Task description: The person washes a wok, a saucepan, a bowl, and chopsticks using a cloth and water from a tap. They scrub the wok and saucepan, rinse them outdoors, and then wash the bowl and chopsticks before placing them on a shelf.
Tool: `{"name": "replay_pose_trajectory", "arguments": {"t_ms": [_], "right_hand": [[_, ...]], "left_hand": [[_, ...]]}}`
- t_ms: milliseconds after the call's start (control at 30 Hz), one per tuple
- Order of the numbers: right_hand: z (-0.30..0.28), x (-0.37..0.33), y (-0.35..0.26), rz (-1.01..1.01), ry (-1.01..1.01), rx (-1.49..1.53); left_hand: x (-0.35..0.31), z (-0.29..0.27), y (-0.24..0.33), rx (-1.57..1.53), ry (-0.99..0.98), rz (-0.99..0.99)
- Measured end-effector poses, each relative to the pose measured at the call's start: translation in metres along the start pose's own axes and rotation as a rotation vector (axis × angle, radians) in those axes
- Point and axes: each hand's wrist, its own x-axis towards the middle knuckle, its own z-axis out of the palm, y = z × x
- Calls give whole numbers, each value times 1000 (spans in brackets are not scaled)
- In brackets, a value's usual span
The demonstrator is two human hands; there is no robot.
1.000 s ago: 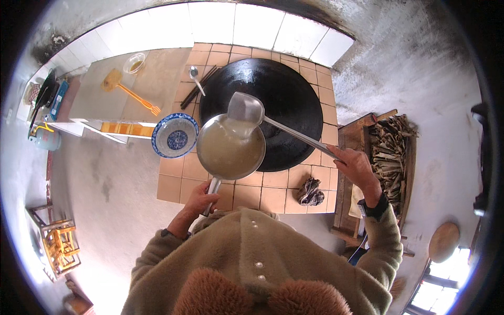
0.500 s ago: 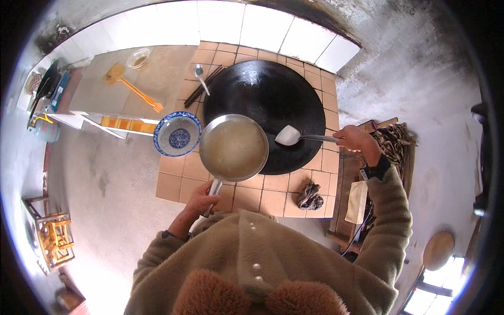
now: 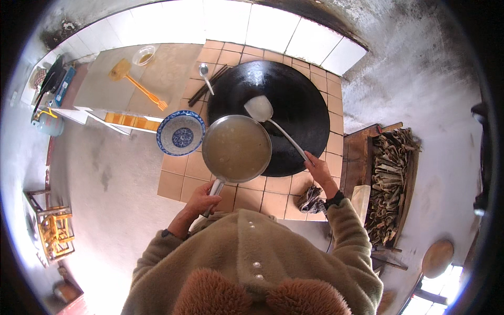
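My left hand (image 3: pixel 202 200) is wrapped round the handle of a metal saucepan (image 3: pixel 237 148). Cloudy, pale brownish liquid fills the pan, which is held level over the near left rim of a large black wok (image 3: pixel 307 118). In my right hand (image 3: pixel 319 170) is the end of a metal wok spatula (image 3: pixel 259 108). Its broad blade hangs over the wok, just beyond the saucepan's far rim. Left of the saucepan stands a blue-and-white bowl (image 3: pixel 181 133) with nothing seen inside.
Tiles (image 3: pixel 247 199) surround the wok. A dark crumpled cloth (image 3: pixel 312 200) lies at the near right. A spoon (image 3: pixel 206 77) and dark sticks (image 3: pixel 209 86) lie far left; beyond are an orange strainer (image 3: pixel 137 84) and a clear bowl (image 3: pixel 143 55). Firewood (image 3: pixel 392 186) is stacked at right.
My right hand has come inward and nearer to me. The spatula's blade has swung left and away, from the wok's right part to beside the saucepan. My left hand still holds the pan.
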Motion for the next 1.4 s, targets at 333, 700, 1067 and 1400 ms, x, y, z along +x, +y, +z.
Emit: {"name": "replay_pose_trajectory", "arguments": {"t_ms": [333, 700, 1067, 1400], "right_hand": [[-116, -25, -117, 56, -109, -2], [-177, -57, -157, -338, 36, -691], [-185, 57, -140, -191, -245, -725], [-81, 57, -59, -80, -205, -443]], "left_hand": [[2, 2, 3, 46, 18, -20], [2, 4, 7, 23, -5, 11], [8, 1, 5, 77, -14, -14], [8, 0, 4, 0, -48, 1]]}}
